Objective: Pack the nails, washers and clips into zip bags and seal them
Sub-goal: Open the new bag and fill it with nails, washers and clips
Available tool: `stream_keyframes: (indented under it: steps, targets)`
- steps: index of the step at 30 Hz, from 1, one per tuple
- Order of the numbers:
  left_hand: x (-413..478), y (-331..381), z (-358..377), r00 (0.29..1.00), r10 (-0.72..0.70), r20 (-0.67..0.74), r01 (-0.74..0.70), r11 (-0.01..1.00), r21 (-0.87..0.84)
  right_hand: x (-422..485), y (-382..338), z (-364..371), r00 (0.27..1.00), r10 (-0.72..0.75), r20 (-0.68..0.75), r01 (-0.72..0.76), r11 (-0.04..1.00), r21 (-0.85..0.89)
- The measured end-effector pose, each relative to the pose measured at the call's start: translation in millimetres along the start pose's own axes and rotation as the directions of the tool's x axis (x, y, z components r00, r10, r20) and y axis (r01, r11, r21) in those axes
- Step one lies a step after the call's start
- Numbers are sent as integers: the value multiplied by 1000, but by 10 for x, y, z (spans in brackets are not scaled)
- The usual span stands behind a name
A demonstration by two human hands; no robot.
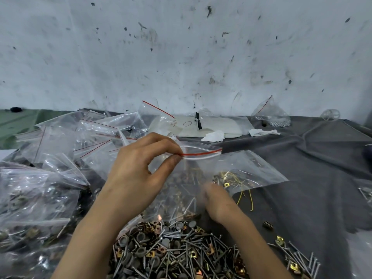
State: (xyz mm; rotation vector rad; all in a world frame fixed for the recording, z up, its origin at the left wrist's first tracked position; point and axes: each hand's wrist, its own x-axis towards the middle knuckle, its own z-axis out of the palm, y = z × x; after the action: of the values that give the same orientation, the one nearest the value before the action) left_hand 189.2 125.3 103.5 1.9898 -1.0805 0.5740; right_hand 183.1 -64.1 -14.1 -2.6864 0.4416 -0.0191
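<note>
Nearest, a heap of nails (pixel 187 256), grey washers (pixel 141 251) and brass clips (pixel 193 253) at the bottom edge, spilling rightward into a looser scatter. Just above the heap, right hand (pixel 218 200), blurred, low against the bag (pixel 201 174); how far open, cannot tell, nor whether anything is held. Left of it and higher, left hand (pixel 141 168), thumb and forefinger pinched on the bag's zip strip (pixel 201 153) at its left end, other fingers curled. Bag hanging from that pinch over the heap, mouth up, red-lined strip running left to right, still parted along its right stretch; hardware showing through the clear film. Left of the bag, filled bags (pixel 40 198) piled close, no free room there. Right of the bag, grey cloth (pixel 312 178), mostly bare, wrinkled. Beyond the bag, empty bags (pixel 96 129), white pad (pixel 211 125), crumpled paper (pixel 214 136), then scuffed wall (pixel 181 47).
</note>
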Motion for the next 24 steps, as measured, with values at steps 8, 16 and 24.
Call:
stream_keyframes:
  steps: [8, 16, 24]
  targets:
    - [-2, 16, 42, 1000, 12, 15, -12, 1000, -13, -503, -232, -917, 822, 10, -570, 415, 676, 609]
    - [-13, 43, 62, 999, 38, 35, -38, 999, -10, -793, -462, -1066, 715, -168, -678, 560, 717, 414]
    - [-10, -18, 34, 1000, -6, -6, 6, 1000, 28, -640, -362, -980, 688, 10, -726, 504, 713, 487]
